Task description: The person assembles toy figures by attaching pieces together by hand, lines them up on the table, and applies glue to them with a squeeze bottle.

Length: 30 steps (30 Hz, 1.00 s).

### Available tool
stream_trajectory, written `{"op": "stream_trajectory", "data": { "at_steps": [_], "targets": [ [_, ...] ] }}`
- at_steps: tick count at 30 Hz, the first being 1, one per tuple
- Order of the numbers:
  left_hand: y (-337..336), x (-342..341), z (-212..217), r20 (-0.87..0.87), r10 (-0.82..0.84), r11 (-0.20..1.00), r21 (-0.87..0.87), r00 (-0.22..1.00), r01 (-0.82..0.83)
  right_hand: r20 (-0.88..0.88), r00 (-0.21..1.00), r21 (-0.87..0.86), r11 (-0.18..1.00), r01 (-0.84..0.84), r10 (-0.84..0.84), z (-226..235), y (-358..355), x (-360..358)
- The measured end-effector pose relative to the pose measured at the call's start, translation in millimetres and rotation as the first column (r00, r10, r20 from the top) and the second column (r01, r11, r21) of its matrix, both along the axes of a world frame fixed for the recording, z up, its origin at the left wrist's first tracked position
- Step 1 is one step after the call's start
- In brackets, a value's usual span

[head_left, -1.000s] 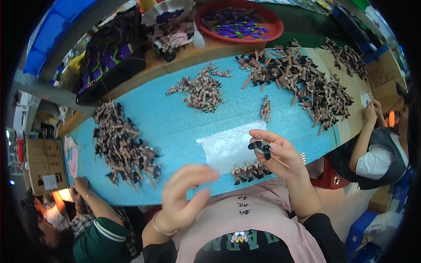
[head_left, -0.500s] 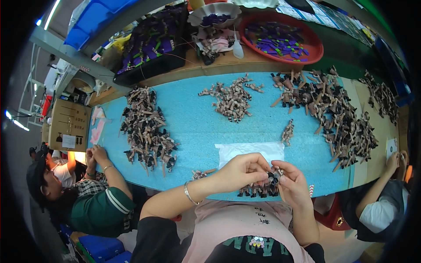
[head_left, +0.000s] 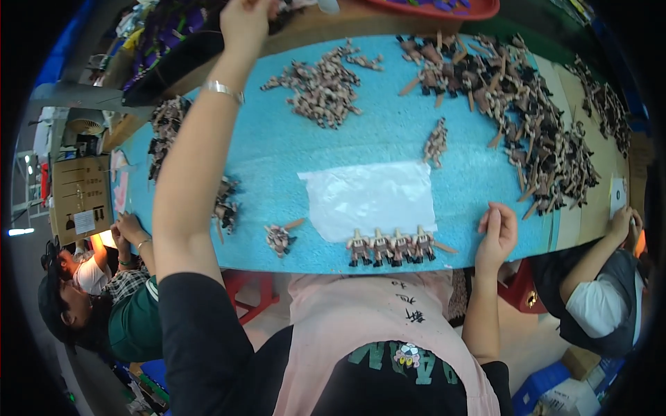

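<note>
My left hand (head_left: 246, 26) reaches far out to the top edge of the picture, at the back ledge; its fingertips are cut off there, so any hold is hidden. My right hand (head_left: 498, 237) is raised by the table's near right edge, its fingers loosely curled in with nothing visible in them. Left of it several small toy figures (head_left: 390, 247) with pale tops and dark legs stand in a row at the near edge, a brown stick beside the rightmost. A white plastic sheet (head_left: 371, 197) lies just behind them. A small clump of figure parts (head_left: 279, 239) lies farther left.
Piles of brown and black figures lie at right (head_left: 534, 139) and under my left arm (head_left: 166, 132). A pale pile (head_left: 319, 90) lies at the back of the blue table, a smaller clump (head_left: 436, 142) nearer. A red basin (head_left: 444, 8) stands behind. People sit at both sides.
My hands have parted from the figure they held together. My left hand has swung far forward to the back ledge; my right has drawn aside. The view has tilted toward me.
</note>
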<state>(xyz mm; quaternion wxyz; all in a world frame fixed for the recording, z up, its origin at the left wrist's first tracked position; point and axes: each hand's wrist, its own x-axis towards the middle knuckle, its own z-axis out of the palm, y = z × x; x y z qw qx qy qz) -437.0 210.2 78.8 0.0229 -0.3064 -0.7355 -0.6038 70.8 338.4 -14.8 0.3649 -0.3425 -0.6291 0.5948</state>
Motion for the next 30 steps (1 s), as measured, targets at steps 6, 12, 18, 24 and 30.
{"op": "stream_trajectory", "data": {
  "at_steps": [6, 12, 18, 24, 30],
  "targets": [
    [44.0, -13.0, -11.8, 0.015, 0.084, 0.995, 0.047, 0.996, -0.084, 0.078, 0.997, 0.08, 0.996, -0.033, 0.027, 8.0, -5.0, 1.7],
    [44.2, -9.5, -14.9, -0.445, 0.247, 0.873, -0.284, 0.861, -0.397, 0.066, 0.998, 0.1, 0.995, -0.025, 0.018, 8.1, -6.9, 5.1],
    [10.7, 86.4, 17.0, -0.272, 0.027, 0.946, -0.305, 0.962, -0.112, 0.071, 0.997, 0.122, 0.992, -0.023, 0.015, 6.0, -7.3, 3.4],
    [-133.4, 235.2, 13.3, -0.219, -0.289, 0.866, -0.475, 0.932, 0.157, 0.076, 0.997, 0.149, 0.988, -0.034, 0.023, -1.8, 0.0, 9.7],
    [-232.8, 314.9, -26.8, -0.016, -0.093, 0.847, -0.527, 0.995, 0.071, 0.126, 0.991, 0.197, 0.978, -0.067, 0.042, -1.7, 4.2, 7.1]
  ]
}}
